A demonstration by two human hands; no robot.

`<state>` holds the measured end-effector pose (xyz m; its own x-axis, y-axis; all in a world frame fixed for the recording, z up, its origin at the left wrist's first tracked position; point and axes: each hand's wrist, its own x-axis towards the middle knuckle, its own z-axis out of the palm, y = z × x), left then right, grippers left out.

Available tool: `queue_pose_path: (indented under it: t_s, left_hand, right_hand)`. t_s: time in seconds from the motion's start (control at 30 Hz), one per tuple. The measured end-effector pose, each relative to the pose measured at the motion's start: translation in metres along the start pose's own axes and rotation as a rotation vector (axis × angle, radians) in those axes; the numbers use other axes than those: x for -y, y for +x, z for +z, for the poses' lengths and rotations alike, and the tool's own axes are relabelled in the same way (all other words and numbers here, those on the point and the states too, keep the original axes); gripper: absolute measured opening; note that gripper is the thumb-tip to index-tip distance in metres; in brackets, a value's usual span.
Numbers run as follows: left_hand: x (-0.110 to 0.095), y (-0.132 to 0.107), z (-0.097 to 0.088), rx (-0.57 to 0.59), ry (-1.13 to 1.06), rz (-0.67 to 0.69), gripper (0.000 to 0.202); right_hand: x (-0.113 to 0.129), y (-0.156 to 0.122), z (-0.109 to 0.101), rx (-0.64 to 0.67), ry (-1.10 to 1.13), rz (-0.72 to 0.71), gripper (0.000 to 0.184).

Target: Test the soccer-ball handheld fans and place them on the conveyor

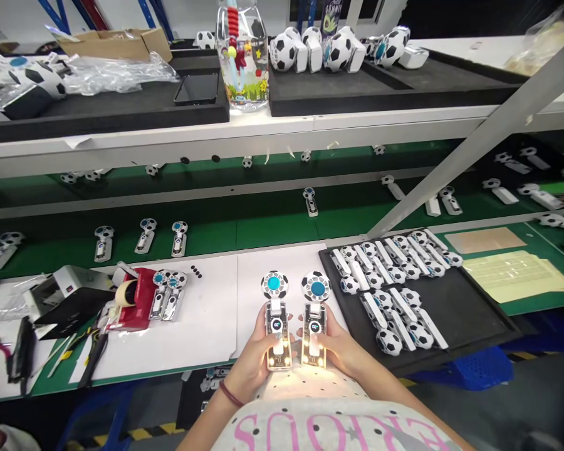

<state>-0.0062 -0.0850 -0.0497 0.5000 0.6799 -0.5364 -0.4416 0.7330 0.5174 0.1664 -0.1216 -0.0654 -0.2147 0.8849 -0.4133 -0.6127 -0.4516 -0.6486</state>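
Two soccer-ball-headed gadgets (277,319) are in the person's hands in the head view, one per hand. Their long axes run front to back, with the ball heads pointing away from the body and the clear bodies lit at the near end. Left hand (251,360) is clenched around one gadget body and right hand (333,349) around the other, so both are grasping. The gadgets sit side by side, just apart, at the near edge of a white sheet (207,332).

Right of the white sheet, a black tray (474,329) holds about sixteen similar units, too packed for an exact count; right hand is nearer it. Left of the hands on the white sheet, a red tape dispenser (134,307) stands with two more units (164,300) just beside it; left hand is nearer these. Behind the white sheet, a green shelf (267,230) carries more units, spaced apart. A dark red cord bracelet (230,394) circles the left wrist.
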Motion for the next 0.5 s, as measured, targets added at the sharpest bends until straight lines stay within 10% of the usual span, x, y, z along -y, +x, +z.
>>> queue_pose_path:
  t_s: [0.5]
  left_hand:
    - [-0.0074,-0.0085,0.0077,-0.006,0.147,-0.006,0.071]
  right_hand:
    - [0.0026,-0.0028,0.0033,0.019,0.019,-0.011,0.062]
